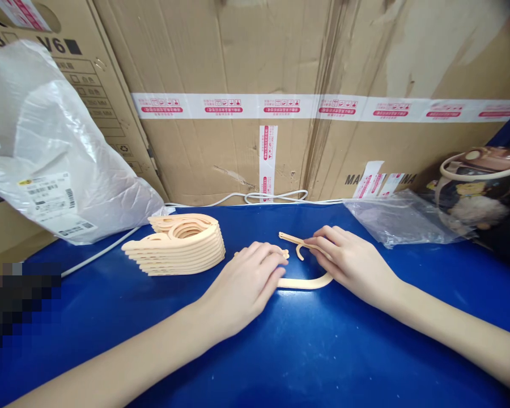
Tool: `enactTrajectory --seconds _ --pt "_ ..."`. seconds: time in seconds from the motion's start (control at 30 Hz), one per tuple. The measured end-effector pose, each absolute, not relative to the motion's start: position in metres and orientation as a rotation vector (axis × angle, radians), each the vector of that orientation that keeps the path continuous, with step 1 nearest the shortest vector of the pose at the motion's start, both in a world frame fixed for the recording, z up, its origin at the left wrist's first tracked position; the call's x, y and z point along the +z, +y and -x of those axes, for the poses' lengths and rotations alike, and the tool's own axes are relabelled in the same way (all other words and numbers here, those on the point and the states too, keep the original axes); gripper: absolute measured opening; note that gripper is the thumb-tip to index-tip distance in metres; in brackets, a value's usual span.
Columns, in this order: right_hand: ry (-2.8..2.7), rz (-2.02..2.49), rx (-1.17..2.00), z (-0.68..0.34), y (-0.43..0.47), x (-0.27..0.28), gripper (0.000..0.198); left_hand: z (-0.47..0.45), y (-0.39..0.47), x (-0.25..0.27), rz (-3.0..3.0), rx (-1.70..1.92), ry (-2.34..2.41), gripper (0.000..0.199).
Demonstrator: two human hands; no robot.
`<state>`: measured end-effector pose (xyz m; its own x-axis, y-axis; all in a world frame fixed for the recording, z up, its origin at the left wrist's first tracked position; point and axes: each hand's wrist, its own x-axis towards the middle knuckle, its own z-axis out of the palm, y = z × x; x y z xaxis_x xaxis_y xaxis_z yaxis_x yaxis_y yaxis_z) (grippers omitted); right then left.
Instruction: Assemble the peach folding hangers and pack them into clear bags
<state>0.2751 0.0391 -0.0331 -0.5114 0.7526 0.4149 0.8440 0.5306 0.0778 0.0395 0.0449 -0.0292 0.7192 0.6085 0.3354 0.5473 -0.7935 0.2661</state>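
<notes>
A peach-coloured plastic folding hanger (305, 284) lies on the blue table between my hands, its curved lower bar bending toward the right. My left hand (249, 277) curls over the hanger's left part, with a small bit of it showing past the fingers. In the fingers of my right hand (348, 258) is the hanger's right part, a slotted arm pointing up and left. A small hook hangs just below that arm. How the parts join is hidden under my hands. To the left rests a neat stack of folded hangers (182, 249) of the same colour.
Behind the table (246, 362) stand big cardboard boxes (221, 153). A white plastic mailing bag (80, 153) leans at the left, a clear plastic bag (402, 218) lies at the right near a dark bag with a fluffy pom-pom (478, 209). A white cable (233, 196) runs along the back.
</notes>
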Motion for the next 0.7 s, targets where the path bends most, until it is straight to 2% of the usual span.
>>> enactTrajectory --seconds 0.13,0.3,0.53,0.7 --pt "-2.507 1.071 -0.393 -0.261 0.024 -0.033 0.027 -0.040 0.056 -0.027 -2.855 0.556 1.073 0.031" --pt "-2.630 0.982 -0.126 -0.251 0.018 -0.040 0.023 -0.043 0.063 -0.033 -2.933 0.360 1.152 0.025" --pt "-2.766 0.813 -0.041 -0.252 0.013 -0.036 0.023 -0.036 0.054 -0.031 -2.979 0.389 1.160 0.030" --pt "-2.835 0.781 -0.093 -0.250 0.011 -0.037 0.023 -0.027 0.041 -0.021 -2.820 0.607 1.194 0.029"
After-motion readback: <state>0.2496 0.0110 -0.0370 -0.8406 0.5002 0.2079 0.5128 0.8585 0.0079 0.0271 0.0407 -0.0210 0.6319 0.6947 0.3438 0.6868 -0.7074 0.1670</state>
